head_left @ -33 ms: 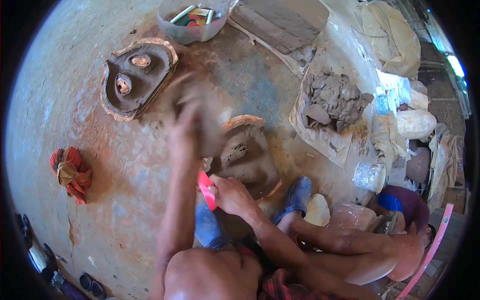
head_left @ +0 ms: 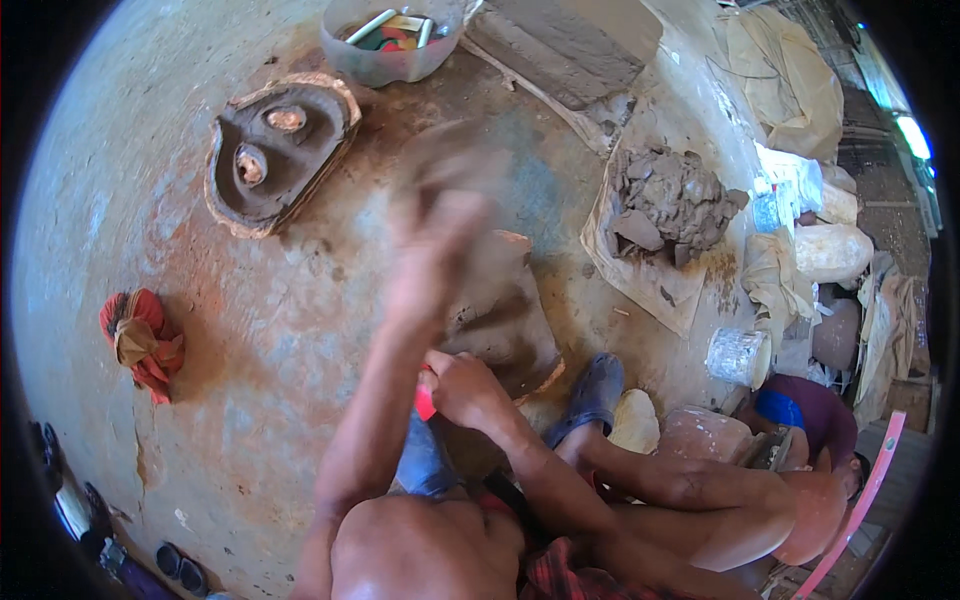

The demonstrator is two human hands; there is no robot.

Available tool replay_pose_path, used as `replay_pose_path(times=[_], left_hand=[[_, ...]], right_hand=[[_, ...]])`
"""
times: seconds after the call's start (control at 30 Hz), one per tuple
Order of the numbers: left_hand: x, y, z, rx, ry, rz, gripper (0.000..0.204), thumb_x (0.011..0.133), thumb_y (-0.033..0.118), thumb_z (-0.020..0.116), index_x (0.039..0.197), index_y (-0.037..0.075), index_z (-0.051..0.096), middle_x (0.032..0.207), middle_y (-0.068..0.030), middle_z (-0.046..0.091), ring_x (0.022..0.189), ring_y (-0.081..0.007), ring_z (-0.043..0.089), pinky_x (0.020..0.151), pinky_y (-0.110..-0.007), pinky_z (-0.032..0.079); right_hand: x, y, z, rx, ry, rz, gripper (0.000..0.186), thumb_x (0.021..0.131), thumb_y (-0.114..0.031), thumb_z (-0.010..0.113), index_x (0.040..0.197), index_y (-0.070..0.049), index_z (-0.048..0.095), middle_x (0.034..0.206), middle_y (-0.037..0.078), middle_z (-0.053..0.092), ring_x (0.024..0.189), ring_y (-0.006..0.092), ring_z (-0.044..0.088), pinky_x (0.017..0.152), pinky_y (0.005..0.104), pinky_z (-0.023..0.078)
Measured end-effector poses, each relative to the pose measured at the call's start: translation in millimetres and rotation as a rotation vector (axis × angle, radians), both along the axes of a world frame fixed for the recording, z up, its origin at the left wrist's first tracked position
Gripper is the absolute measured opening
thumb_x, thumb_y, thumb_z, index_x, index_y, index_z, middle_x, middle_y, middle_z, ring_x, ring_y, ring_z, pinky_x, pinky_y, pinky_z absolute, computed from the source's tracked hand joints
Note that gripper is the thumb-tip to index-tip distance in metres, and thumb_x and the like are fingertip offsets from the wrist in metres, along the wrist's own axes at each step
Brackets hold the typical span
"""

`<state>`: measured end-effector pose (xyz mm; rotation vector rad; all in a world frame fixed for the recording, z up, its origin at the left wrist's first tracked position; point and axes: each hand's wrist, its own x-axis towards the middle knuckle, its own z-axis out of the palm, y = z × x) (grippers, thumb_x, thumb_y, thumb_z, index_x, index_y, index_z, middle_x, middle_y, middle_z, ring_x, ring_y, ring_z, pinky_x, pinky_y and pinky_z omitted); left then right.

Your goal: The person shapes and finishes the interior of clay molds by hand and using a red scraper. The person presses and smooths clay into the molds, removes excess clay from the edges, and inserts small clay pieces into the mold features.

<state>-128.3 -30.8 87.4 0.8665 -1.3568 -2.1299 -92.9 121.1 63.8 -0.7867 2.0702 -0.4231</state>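
Observation:
My left hand [head_left: 440, 250] is raised over the near mould, smeared by motion. A blurred grey-brown, clay-coloured piece [head_left: 483, 255] moves along with it and appears to be in its grasp; the fingers cannot be made out. My right hand [head_left: 465, 390] is closed on a flat pinkish-red strip [head_left: 425, 402], partly hidden behind my left forearm. Under and beyond the hands lies the mould [head_left: 525, 345], lined with grey clay, its left part covered by my left arm. Farther left a second clay-lined mould [head_left: 315, 165] has two raised openings.
A clay heap [head_left: 670, 205] sits on a cloth at right, with a clay slab [head_left: 560, 50] beyond. A plastic basin [head_left: 395, 65] holds small tools. A red cloth bundle [head_left: 145, 345] lies at left. Another person [head_left: 815, 410] is at far right, near a white bucket [head_left: 738, 355].
My left hand has swung to the right, carrying the blurred piece over the near mould. My right hand has shifted slightly right, and less of the strip shows.

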Motion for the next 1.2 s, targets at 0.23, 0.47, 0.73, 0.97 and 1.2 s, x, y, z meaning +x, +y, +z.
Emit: replay_pose_path(times=[0.23, 0.47, 0.73, 0.97, 1.2], left_hand=[[63, -28, -15, -0.37, -0.202, -0.153, 0.079, 0.094, 0.036, 0.08, 0.16, 0.01, 0.045, 0.156, -0.0205, 0.054, 0.144, -0.0345, 0.051, 0.117, -0.045, 0.043], [173, 23, -85, -0.205, -0.581, -0.347, 0.076, 0.088, 0.038, 0.086, 0.152, 0.007, 0.057, 0.138, -0.0188, 0.067, 0.11, -0.0286, 0.072, 0.094, -0.042, 0.059], [139, 38, -99, -0.341, -0.717, -0.176, 0.056, 0.08, 0.044, 0.091, 0.114, 0.002, 0.078, 0.092, -0.0179, 0.079, 0.084, -0.0258, 0.078, 0.076, -0.04, 0.059], [93, -48, -128, -0.565, -0.629, -0.251, 0.075, 0.062, 0.044, 0.101, 0.12, 0.003, 0.076, 0.093, -0.0196, 0.079, 0.085, -0.0308, 0.078, 0.075, -0.043, 0.06], [-24, -125, -101, -0.684, -0.429, -0.215, 0.096, 0.069, 0.036, 0.097, 0.149, 0.006, 0.053, 0.132, -0.0235, 0.071, 0.122, -0.0334, 0.07, 0.104, -0.042, 0.056]], right_hand=[[-74, 36, 34, -0.13, 0.164, -0.283, 0.022, 0.103, -0.023, 0.061, 0.114, -0.005, 0.067, 0.109, 0.025, 0.073, 0.101, 0.0423, 0.071, 0.088, 0.0501, 0.054], [-181, 32, -21, -0.514, 0.274, -0.556, 0.023, 0.107, -0.021, 0.056, 0.114, 0.0, 0.065, 0.096, 0.012, 0.068, 0.091, 0.0206, 0.062, 0.087, 0.0363, 0.049], [-208, 15, -76, -0.607, -0.038, -0.546, 0.021, 0.108, -0.019, 0.054, 0.113, -0.002, 0.065, 0.1, 0.007, 0.069, 0.095, 0.0157, 0.06, 0.09, 0.0341, 0.048], [-204, 52, -63, -0.433, 0.006, -0.641, 0.031, 0.111, -0.026, 0.051, 0.138, -0.012, 0.06, 0.116, 0.004, 0.069, 0.099, 0.0151, 0.07, 0.077, 0.0379, 0.062], [-104, 88, -57, -0.665, -0.07, -0.953, 0.03, 0.111, -0.023, 0.051, 0.133, -0.005, 0.061, 0.108, 0.003, 0.065, 0.088, 0.0121, 0.062, 0.075, 0.0306, 0.055]])
